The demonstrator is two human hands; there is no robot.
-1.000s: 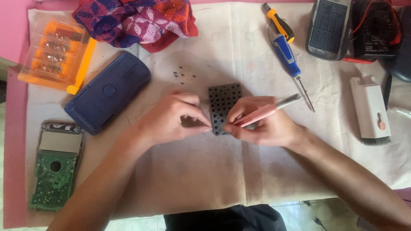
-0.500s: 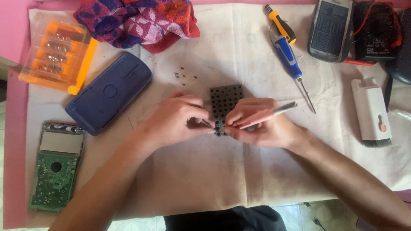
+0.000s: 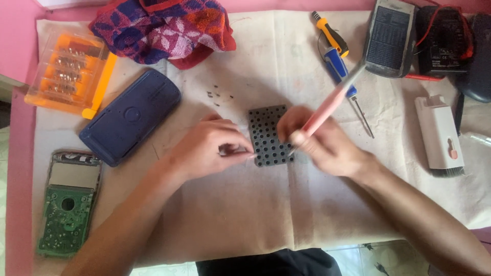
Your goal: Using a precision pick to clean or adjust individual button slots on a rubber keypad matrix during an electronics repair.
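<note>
One keypad (image 3: pixel 269 135) — a dark rectangular mat studded with rows of small round bumps, lying flat and slightly tilted at the middle of the cloth (image 3: pixel 245 214) that covers the desk, between the two hands. Left hand (image 3: pixel 212 148): fingers pinched together at the keypad's left edge on something small and pale; what it is cannot be told. Right hand (image 3: pixel 327 145): fingers closed around one pink tool (image 3: pixel 327 107), a slim stick blurred in motion, slanting up and right from the keypad's right edge. Screwdrivers, two: one blue-handled (image 3: pixel 340 71) and one yellow-handled (image 3: pixel 332 36), side by side on the upper right. Screws (image 3: pixel 217 96), a small scatter just above the keypad — too small to count surely. One blue case back (image 3: pixel 130 117) to the left; one green circuit board (image 3: pixel 66 204) at lower left, with a small display window at its top. One orange bit case (image 3: pixel 69 71) at upper left, clear lid shut. One patterned rag (image 3: pixel 163 28), red, blue and purple, bunched at the top. One white brush tool (image 3: pixel 440 135) at right. One grey device (image 3: pixel 391 38) and one black device (image 3: pixel 442 41) with red wires at upper right.
</note>
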